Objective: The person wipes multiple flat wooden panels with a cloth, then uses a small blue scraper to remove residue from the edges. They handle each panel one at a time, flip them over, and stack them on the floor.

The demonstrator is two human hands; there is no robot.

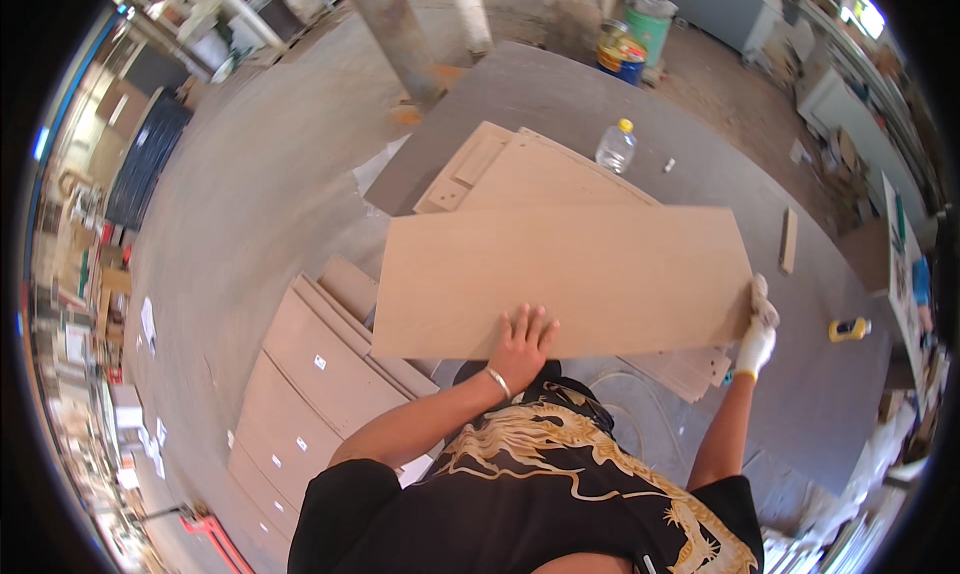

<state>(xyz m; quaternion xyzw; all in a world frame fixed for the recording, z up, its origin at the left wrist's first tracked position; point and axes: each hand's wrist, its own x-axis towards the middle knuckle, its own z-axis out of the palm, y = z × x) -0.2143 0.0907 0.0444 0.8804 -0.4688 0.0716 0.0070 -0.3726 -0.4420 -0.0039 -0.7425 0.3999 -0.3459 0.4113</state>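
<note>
A long light-brown wooden panel (565,269) lies slantwise before me, over a stack of similar panels (565,174) on a grey table (540,79). My bare left hand (523,344) rests on the panel's face at its near edge, fingers spread, with a bracelet at the wrist. At the right end, my right hand (761,332), in a white glove, is closed round the panel's edge; part of its fingers is hidden. Some panels beneath show drilled holes near their ends. Below the near edge, another panel (690,372) pokes out by the right hand.
A clear bottle with a yellow cap (616,149), a wood strip (789,241) and a small yellow bottle (849,330) are on the table. At my left, several labelled brown panels (330,364) lean in a stack. Buckets (622,54) and a post (390,29) stand beyond the table.
</note>
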